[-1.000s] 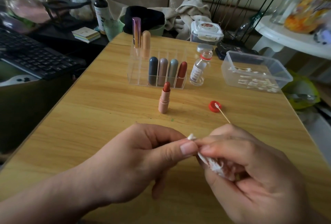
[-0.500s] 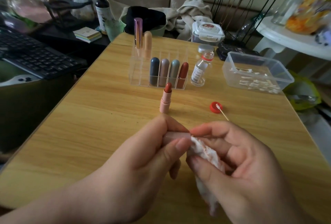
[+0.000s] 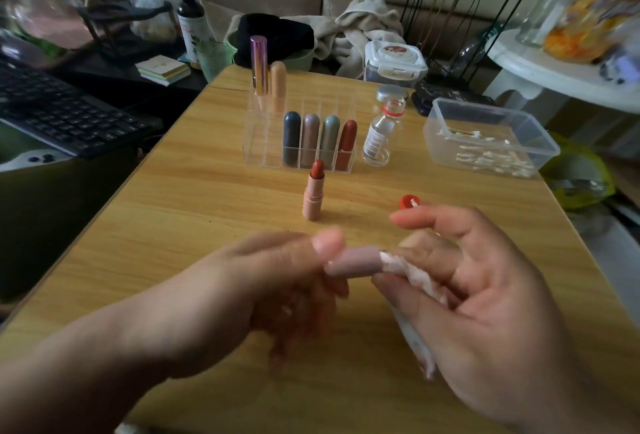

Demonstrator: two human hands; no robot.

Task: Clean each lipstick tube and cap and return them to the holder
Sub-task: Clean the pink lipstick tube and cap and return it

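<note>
We had two hands low over the bench [image 3: 166,225], near its front edge. Our left hand [image 3: 273,295] held one pale pink cap [image 3: 353,262] lying sideways. Its grip was narrow, with the thumb on top and the fingers beneath. Our right hand [image 3: 485,295] had its grip closed round one white wipe [image 3: 412,272], the index finger stretched out above it. The wipe touched the cap's right end, though we could not tell whether it went inside.

One open tube [image 3: 313,198] stood upright on the bench with its brown-red bullet showing. It was just in front of the clear holder [image 3: 254,142] and apart from it. We counted six capped lipsticks [image 3: 310,139] in the holder. Four stood in the front row: dark blue, mauve, grey-green and brick red, from left to right. Two stood in the back row at the left, one metallic pink and one peach.

Just right of the holder stood one small glass bottle [image 3: 381,132], with one grey lid [image 3: 391,92] behind it. One red lid [image 3: 407,201] lay on the bench beyond our right index finger, a white swab tip resting on it. One clear tub [image 3: 485,111] at the right held cotton swabs, too blurred for us to count. One black keyboard [image 3: 62,111] sat off the bench to the left.
</note>
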